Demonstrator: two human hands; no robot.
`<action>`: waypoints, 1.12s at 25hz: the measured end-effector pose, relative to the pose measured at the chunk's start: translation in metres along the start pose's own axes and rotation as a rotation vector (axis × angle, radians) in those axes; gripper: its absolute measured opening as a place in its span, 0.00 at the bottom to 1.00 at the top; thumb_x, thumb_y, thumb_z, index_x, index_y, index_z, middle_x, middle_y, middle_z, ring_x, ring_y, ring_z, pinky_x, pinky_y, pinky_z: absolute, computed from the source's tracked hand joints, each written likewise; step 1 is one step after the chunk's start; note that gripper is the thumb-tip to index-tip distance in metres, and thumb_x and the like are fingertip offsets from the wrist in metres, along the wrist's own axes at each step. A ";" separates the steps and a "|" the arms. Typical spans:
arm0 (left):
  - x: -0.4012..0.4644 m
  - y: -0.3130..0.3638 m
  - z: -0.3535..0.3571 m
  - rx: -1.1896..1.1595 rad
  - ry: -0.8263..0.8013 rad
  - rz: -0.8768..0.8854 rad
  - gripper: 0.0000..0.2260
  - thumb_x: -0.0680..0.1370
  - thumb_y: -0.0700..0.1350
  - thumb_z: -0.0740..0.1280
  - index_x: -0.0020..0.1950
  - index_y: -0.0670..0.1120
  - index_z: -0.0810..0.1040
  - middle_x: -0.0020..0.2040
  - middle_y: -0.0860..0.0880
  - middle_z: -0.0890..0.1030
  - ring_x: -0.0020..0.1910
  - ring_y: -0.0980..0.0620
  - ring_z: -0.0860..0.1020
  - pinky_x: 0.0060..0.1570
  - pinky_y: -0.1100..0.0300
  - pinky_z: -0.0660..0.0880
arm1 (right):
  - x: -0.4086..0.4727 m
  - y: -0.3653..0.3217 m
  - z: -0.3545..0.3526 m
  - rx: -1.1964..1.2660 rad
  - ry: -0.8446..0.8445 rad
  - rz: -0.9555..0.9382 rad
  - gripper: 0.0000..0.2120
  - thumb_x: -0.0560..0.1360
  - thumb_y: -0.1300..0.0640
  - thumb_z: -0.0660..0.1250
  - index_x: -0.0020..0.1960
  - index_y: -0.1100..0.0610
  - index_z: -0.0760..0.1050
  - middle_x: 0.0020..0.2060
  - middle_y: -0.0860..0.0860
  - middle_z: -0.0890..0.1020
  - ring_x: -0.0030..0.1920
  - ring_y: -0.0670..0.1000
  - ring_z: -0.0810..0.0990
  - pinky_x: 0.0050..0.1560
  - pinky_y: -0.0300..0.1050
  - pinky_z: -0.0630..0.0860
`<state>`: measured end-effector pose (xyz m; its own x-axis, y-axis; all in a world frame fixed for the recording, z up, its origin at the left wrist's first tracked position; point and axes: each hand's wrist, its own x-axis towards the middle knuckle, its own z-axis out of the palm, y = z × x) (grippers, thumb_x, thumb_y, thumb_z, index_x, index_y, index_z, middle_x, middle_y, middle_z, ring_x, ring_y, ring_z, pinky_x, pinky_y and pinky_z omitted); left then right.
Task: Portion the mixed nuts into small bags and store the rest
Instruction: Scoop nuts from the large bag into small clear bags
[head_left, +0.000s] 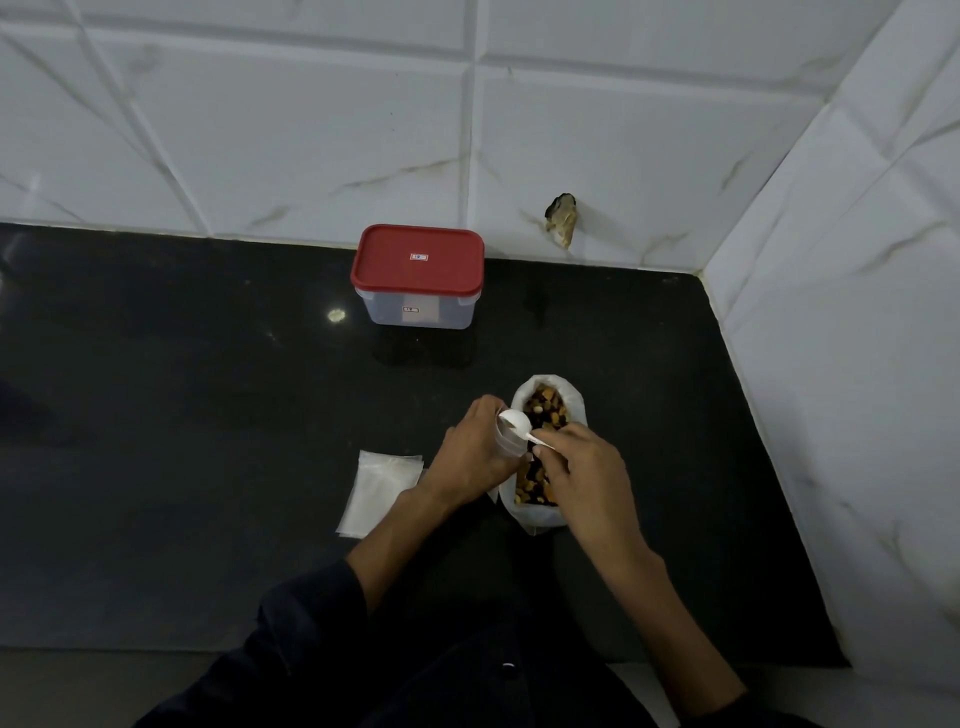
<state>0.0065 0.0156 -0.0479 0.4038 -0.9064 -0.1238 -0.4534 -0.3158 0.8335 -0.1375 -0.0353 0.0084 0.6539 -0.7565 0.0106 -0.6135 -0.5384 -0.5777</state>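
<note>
A: A black stone counter (208, 415) is seen in a corner of white marbled wall tiles (311, 130).

B: Is any writing legible?

A: Small stickers are carried on the red lid (417, 257) and clear side of the container (420, 312) by the wall, but the print cannot be read.

B: And the nuts?

A: The large bag of mixed nuts (545, 410) is laid open near the counter's front, its long axis running away from the person. A small bag (508, 441) is gripped upright by the left hand (475, 452), just left of it. A white spoon (517, 422) is pinched by the right hand (582, 467), bowl over the small bag's mouth. Spare bags (379, 488) are stacked flat to the left.
</note>
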 end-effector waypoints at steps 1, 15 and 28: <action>0.000 0.000 0.000 0.007 0.001 0.000 0.20 0.71 0.50 0.74 0.58 0.49 0.68 0.54 0.53 0.72 0.50 0.58 0.74 0.49 0.61 0.75 | 0.000 0.003 0.001 0.094 0.035 0.017 0.11 0.79 0.60 0.64 0.59 0.55 0.80 0.49 0.48 0.80 0.46 0.41 0.77 0.47 0.30 0.71; -0.010 -0.007 -0.008 0.037 0.013 -0.019 0.20 0.71 0.51 0.74 0.58 0.50 0.68 0.55 0.55 0.72 0.52 0.59 0.73 0.46 0.70 0.70 | 0.018 0.071 0.029 0.311 -0.007 0.408 0.11 0.78 0.60 0.65 0.59 0.56 0.79 0.53 0.50 0.82 0.55 0.46 0.79 0.57 0.44 0.76; -0.029 0.001 -0.018 -0.040 0.074 -0.015 0.18 0.71 0.50 0.73 0.55 0.50 0.69 0.51 0.54 0.76 0.48 0.58 0.77 0.42 0.66 0.74 | 0.007 -0.010 0.010 0.394 -0.247 0.057 0.11 0.75 0.48 0.69 0.56 0.49 0.79 0.54 0.44 0.75 0.55 0.40 0.73 0.55 0.36 0.71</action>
<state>0.0093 0.0466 -0.0340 0.4687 -0.8779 -0.0980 -0.4148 -0.3166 0.8530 -0.1224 -0.0311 0.0061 0.7389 -0.6442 -0.1974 -0.4680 -0.2800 -0.8382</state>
